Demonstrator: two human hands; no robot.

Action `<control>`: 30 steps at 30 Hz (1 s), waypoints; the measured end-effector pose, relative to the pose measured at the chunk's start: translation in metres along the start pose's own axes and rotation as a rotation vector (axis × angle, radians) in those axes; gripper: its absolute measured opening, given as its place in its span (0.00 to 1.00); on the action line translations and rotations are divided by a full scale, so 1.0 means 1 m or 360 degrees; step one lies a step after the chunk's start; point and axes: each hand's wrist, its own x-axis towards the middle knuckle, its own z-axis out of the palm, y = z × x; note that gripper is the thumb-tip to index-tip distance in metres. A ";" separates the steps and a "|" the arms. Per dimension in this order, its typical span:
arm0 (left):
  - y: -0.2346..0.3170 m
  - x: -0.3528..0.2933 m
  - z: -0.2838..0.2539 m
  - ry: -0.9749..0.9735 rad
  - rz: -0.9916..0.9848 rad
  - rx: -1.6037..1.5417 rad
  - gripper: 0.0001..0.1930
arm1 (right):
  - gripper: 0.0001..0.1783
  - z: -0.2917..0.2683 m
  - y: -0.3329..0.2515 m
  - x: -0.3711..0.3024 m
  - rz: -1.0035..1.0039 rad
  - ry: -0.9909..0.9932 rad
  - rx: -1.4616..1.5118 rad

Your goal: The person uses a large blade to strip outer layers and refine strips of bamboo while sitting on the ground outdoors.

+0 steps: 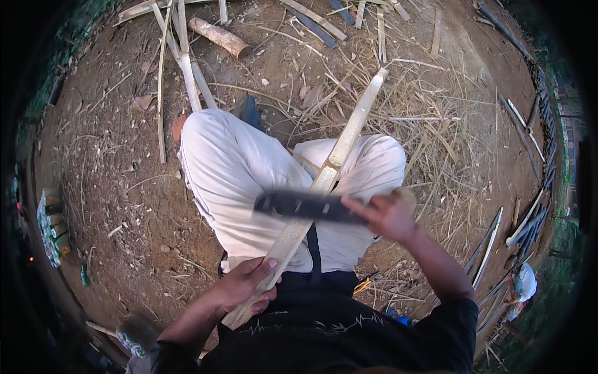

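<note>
A long, pale, flat strip of split bamboo (355, 132) slants across the lap of the seated person, over the off-white trousers (218, 146). Its near end lies against the black shirt (299, 343); its far end reaches past the knees, above a loose heap of thin straw-coloured shavings (430, 149) on the bare brown earth ground (124, 212). The left hand (252, 287) is closed around the strip close to its near end, thumb on top. The right hand (387, 217) grips a broad, dark, blurred blade (283, 204) with a rounded tan handle end (406, 197). The blade crosses above the strip's middle; whether they touch cannot be told. Toward the ground's far edge lies a thick tan cylindrical log (218, 36), near more pale strips (187, 78).
</note>
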 end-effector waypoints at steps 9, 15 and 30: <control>0.015 0.015 0.001 -0.0037 0.0018 -0.0001 0.17 | 0.44 0.002 -0.026 -0.005 -0.0091 0.0076 -0.0047; 0.019 0.022 -0.006 -0.0056 0.0166 0.0103 0.15 | 0.40 0.009 0.006 0.008 0.0424 0.0047 0.0110; 0.016 0.008 0.008 -0.0074 0.0192 0.0076 0.13 | 0.41 0.020 -0.004 0.002 0.0065 -0.0051 -0.0331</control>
